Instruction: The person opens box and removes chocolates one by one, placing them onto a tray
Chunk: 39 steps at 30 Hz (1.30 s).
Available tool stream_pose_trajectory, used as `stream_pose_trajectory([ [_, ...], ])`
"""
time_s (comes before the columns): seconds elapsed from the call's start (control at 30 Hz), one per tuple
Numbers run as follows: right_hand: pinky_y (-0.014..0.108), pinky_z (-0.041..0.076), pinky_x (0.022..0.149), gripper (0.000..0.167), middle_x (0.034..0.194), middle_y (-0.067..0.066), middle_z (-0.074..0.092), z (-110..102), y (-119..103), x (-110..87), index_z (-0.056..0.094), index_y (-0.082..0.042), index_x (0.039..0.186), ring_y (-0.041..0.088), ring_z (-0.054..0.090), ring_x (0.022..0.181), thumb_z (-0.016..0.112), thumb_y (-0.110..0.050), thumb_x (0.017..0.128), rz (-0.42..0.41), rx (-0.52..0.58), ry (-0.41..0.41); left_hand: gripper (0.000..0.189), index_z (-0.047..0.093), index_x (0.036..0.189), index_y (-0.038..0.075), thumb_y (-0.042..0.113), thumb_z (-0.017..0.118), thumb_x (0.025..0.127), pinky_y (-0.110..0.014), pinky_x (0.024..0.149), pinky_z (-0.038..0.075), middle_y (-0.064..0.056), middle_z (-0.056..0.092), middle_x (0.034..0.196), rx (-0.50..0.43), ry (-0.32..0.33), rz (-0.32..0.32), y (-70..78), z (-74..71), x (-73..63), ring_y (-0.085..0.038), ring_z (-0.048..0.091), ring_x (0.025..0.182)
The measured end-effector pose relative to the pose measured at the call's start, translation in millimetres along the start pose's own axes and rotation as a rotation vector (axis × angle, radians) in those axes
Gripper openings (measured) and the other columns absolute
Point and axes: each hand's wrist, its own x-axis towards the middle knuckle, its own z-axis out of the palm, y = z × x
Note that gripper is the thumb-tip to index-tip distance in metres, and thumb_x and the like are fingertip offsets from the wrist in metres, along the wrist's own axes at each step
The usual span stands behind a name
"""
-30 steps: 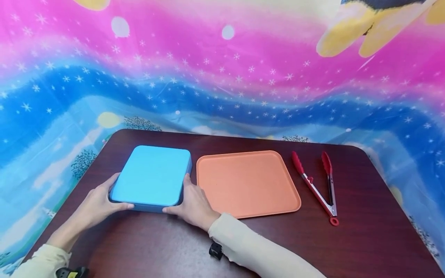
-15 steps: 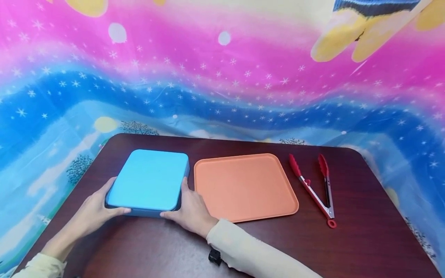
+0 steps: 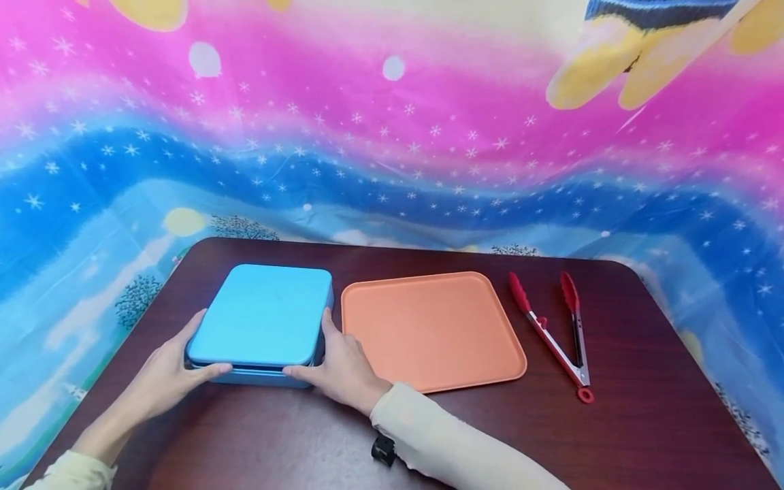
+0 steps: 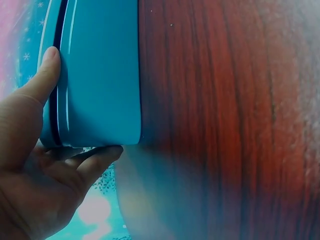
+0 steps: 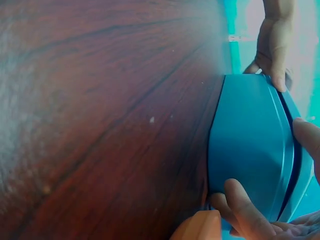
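Note:
A square box with a blue lid (image 3: 263,316) stands on the left of the table. At its near side the lid is raised off the box body (image 3: 263,378), leaving a dark gap. My left hand (image 3: 165,367) holds the left near corner, its thumb on the lid's front edge. On the opposite corner, my right hand (image 3: 346,371) has its thumb at the front edge and fingers along the side. The right wrist view shows the gap running beside both thumbs, with lower fingers against the box wall (image 5: 250,135). What the box contains is hidden.
An orange tray (image 3: 435,333) lies just right of the box, close to my right hand. Further right, red-tipped tongs (image 3: 555,349) lie spread apart. Behind the dark wooden table (image 3: 275,435) hangs a colourful printed cloth (image 3: 343,122).
The lid's near edge has come up from the box body, opening a dark gap along the front. Both hands stay at the same corners. The view shifts slightly; tray and tongs stay put.

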Motion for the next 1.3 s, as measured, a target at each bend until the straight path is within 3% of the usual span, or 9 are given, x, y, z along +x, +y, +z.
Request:
stream_pose_trajectory([
  [0.43, 0.020, 0.038, 0.049, 0.117, 0.065, -0.001, 0.055, -5.6, 3.8, 2.1, 0.014, -0.006, 0.162, 0.007, 0.043, 0.048, 0.083, -0.051, 0.080, -0.033, -0.033, 0.003, 0.117, -0.003, 0.164, 0.011, 0.049, 0.077, 0.087, -0.074, 0.095, 0.043, -0.040, 0.030, 0.156, 0.002, 0.036, -0.008, 6.4, 2.7, -2.3, -0.061, 0.039, 0.135],
  [0.57, 0.017, 0.047, 0.069, 0.116, 0.116, 0.007, 0.068, -6.8, 4.8, 2.6, 0.017, -0.005, 0.162, 0.003, 0.049, 0.064, 0.083, -0.054, 0.079, -0.047, -0.064, 0.026, 0.116, -0.003, 0.164, 0.014, 0.050, 0.077, 0.087, -0.046, 0.075, 0.053, -0.025, 0.065, 0.110, 0.030, 0.061, -0.007, 10.4, 1.5, -2.3, -0.035, 0.065, 0.086],
  [0.63, 0.017, 0.049, 0.074, 0.116, 0.135, 0.009, 0.061, -7.9, 5.6, 2.8, 0.018, -0.006, 0.162, 0.001, 0.052, 0.073, 0.082, -0.055, 0.079, -0.052, -0.074, 0.035, 0.116, -0.003, 0.164, 0.015, 0.050, 0.077, 0.087, -0.032, 0.064, 0.044, -0.012, 0.059, 0.083, 0.039, 0.072, -0.012, 12.6, 0.9, -2.5, -0.019, 0.052, 0.063],
  [0.7, 0.016, 0.050, 0.073, 0.116, 0.138, 0.009, 0.060, -9.7, 6.9, 2.9, 0.018, -0.007, 0.162, -0.001, 0.055, 0.077, 0.083, -0.055, 0.079, -0.051, -0.061, 0.034, 0.115, -0.003, 0.164, 0.017, 0.050, 0.077, 0.087, -0.028, 0.061, 0.038, -0.008, 0.054, 0.076, 0.044, 0.084, -0.016, 15.4, 0.8, -2.4, -0.014, 0.043, 0.056],
  [0.8, 0.015, 0.049, 0.068, 0.116, 0.117, 0.005, 0.063, -14.3, 9.4, 2.0, 0.018, -0.009, 0.163, -0.002, 0.056, 0.078, 0.083, -0.054, 0.078, -0.038, -0.034, 0.031, 0.116, -0.004, 0.164, 0.018, 0.051, 0.076, 0.087, -0.047, 0.075, 0.055, -0.025, 0.064, 0.116, 0.018, 0.083, -0.007, 20.8, 0.5, -0.3, -0.034, 0.064, 0.087],
  [0.9, 0.016, 0.049, 0.065, 0.115, 0.107, 0.002, 0.063, -18.6, 12.1, 1.0, 0.019, -0.010, 0.163, 0.000, 0.057, 0.078, 0.084, -0.054, 0.078, -0.027, -0.040, 0.037, 0.117, -0.005, 0.164, 0.018, 0.051, 0.077, 0.087, -0.075, 0.093, 0.044, -0.032, 0.031, 0.160, -0.004, 0.083, 0.014, 26.7, 0.6, 2.3, -0.057, 0.046, 0.132],
  [0.93, 0.016, 0.048, 0.065, 0.115, 0.108, 0.002, 0.063, -19.9, 12.7, 0.8, 0.019, -0.010, 0.163, 0.001, 0.058, 0.080, 0.083, -0.055, 0.078, -0.029, -0.055, 0.043, 0.117, -0.006, 0.164, 0.019, 0.051, 0.076, 0.087, -0.078, 0.097, 0.039, -0.032, 0.021, 0.164, -0.015, 0.080, 0.020, 28.6, 0.4, 3.1, -0.059, 0.033, 0.141],
  [1.1, 0.016, 0.046, 0.063, 0.113, 0.112, 0.001, 0.064, -27.2, 11.3, -1.5, 0.018, -0.011, 0.163, 0.007, 0.058, 0.088, 0.080, -0.058, 0.080, -0.059, -0.131, 0.062, 0.117, -0.004, 0.164, 0.019, 0.050, 0.078, 0.086, -0.078, 0.095, 0.040, -0.031, 0.021, 0.164, -0.019, 0.111, 0.034, 37.6, -0.9, 3.7, -0.059, 0.034, 0.140],
  [1.3, 0.021, 0.038, 0.050, 0.112, 0.106, 0.005, 0.063, -41.7, 5.7, -8.2, 0.014, -0.016, 0.163, 0.008, 0.048, 0.064, 0.079, -0.056, 0.082, -0.072, -0.074, 0.047, 0.113, -0.006, 0.163, 0.023, 0.052, 0.074, 0.089, -0.079, 0.095, 0.040, -0.030, 0.019, 0.165, -0.029, 0.089, 0.019, 44.3, -4.7, 2.7, -0.060, 0.034, 0.140],
])
